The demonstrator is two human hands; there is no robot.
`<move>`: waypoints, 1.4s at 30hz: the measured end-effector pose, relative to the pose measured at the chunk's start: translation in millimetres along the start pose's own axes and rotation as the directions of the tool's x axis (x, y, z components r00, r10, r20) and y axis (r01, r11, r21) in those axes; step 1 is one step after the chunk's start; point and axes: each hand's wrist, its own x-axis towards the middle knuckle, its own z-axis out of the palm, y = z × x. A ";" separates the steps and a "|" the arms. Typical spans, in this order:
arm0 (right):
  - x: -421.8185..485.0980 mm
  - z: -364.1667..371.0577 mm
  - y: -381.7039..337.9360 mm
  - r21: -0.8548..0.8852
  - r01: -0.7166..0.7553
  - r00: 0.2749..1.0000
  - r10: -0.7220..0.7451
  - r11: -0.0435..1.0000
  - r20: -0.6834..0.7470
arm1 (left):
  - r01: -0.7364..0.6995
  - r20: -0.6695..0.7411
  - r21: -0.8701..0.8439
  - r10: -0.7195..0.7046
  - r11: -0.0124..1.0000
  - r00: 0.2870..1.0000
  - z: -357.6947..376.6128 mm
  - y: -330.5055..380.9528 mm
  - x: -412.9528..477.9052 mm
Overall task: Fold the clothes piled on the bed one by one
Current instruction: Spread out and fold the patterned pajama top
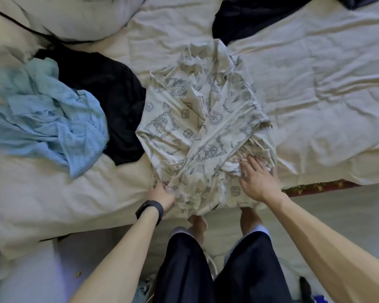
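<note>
A cream garment with a dark line-drawn print (197, 132) lies spread on the bed (315, 95), its near end hanging over the front edge. My left hand (162, 196), with a black band on the wrist, pinches the garment's near left edge. My right hand (256, 180) rests flat on the bunched fabric at the near right, fingers straight and spread. A light blue knit garment (50, 119) lies crumpled to the left, on top of a black garment (109, 101).
Another dark garment (245, 20) lies at the far edge of the bed. A white pillow (74, 16) sits at the far left. A red patterned strip (319, 186) shows along the bed's front edge at the right. My legs stand against the bed.
</note>
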 end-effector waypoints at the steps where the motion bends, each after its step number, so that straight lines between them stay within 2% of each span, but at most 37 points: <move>1: -0.6 -4.6 -1.8 0.020 -0.009 1.000 0.009 1.000 -0.003 | 0.004 -0.058 0.087 0.001 0.996 0.998 -0.6 6.8 -2.2; 2: -0.9 -8.6 -4.3 0.040 -0.019 1.000 0.020 0.999 -0.017 | 0.003 -0.126 0.192 0.021 0.981 0.992 -1.5 15.5 -5.5; 4: -0.2 -15.9 -9.5 0.133 -0.050 0.993 0.064 0.990 -0.103 | -0.053 -0.259 0.351 0.151 0.935 0.954 -2.3 37.4 -13.5; 5: 1.7 -21.3 -11.5 0.260 -0.076 0.979 0.121 0.963 -0.162 | -0.115 -0.303 0.390 0.246 0.913 0.921 -3.0 51.5 -17.1; 6: 4.4 -28.9 -13.6 0.440 -0.098 0.958 0.205 0.892 -0.202 | -0.187 -0.321 0.405 0.330 0.895 0.888 -3.9 68.2 -19.0; 8: 16.0 -46.8 -13.9 0.774 -0.111 0.908 0.380 0.623 -0.176 | -0.300 -0.300 0.404 0.435 0.864 0.849 -6.4 108.5 -17.4; 10: 33.0 -66.2 -9.8 0.935 -0.092 0.887 0.455 0.342 -0.079 | -0.390 -0.248 0.384 0.500 0.837 0.830 -7.5 155.1 -9.9; 11: 42.6 -75.5 -7.0 0.966 -0.087 0.877 0.478 0.245 -0.042 | -0.430 -0.221 0.364 0.525 0.826 0.822 -7.5 179.1 -4.8; 12: 52.8 -84.1 -3.9 0.977 -0.097 0.864 0.504 0.191 -0.013 | -0.460 -0.200 0.337 0.539 0.822 0.818 -7.4 203.4 1.5; 15: 82.8 -100.2 5.1 0.972 -0.194 0.827 0.554 0.133 0.089 | -0.487 -0.177 0.283 0.544 0.826 0.820 -4.7 270.3 23.9; 18: 104.0 -107.6 13.0 0.950 -0.300 0.816 0.539 0.086 0.209 | -0.487 -0.183 0.281 0.545 0.827 0.818 -0.3 325.6 43.4; 19: 109.2 -108.3 15.3 0.952 -0.304 0.812 0.530 0.027 0.244 | -0.478 -0.206 0.294 0.543 0.827 0.814 1.1 340.6 49.2; 24: 125.0 -101.4 25.2 0.888 -0.229 0.794 0.451 -0.399 0.408 | -0.340 -0.368 0.390 0.483 0.856 0.794 4.8 389.7 75.1; 26: 123.0 -91.3 31.1 0.861 -0.211 0.787 0.441 -0.463 0.431 | -0.311 -0.368 0.410 0.467 0.857 0.804 1.5 399.0 83.1; 28: 117.5 -80.8 37.3 0.859 -0.181 0.769 0.475 -0.480 0.427 | -0.317 -0.380 0.396 0.468 0.862 0.798 -3.1 405.8 89.3; 31: 111.1 -70.3 41.3 0.923 -0.171 0.787 0.516 -0.344 0.338 | -0.349 -0.334 0.423 0.502 0.836 0.798 -6.0 407.1 97.5; 33: 108.7 -73.3 40.9 0.942 -0.167 0.809 0.505 -0.292 0.300 | -0.381 -0.284 0.413 0.515 0.827 0.809 -2.3 401.4 98.1; 36: 98.8 -83.7 35.3 0.958 -0.164 0.828 0.496 -0.234 0.263 | -0.437 -0.361 0.390 0.572 0.810 0.736 10.6 378.6 85.9; 39: 74.5 -81.0 16.7 0.986 -0.158 0.857 0.487 -0.063 0.168 | -0.506 -0.450 0.355 0.618 0.786 0.645 23.5 327.4 61.3; 42: 47.4 -62.1 -14.3 0.958 -0.245 0.914 0.366 0.151 0.176 | -0.548 -0.504 0.225 0.578 0.805 0.642 28.1 254.4 34.8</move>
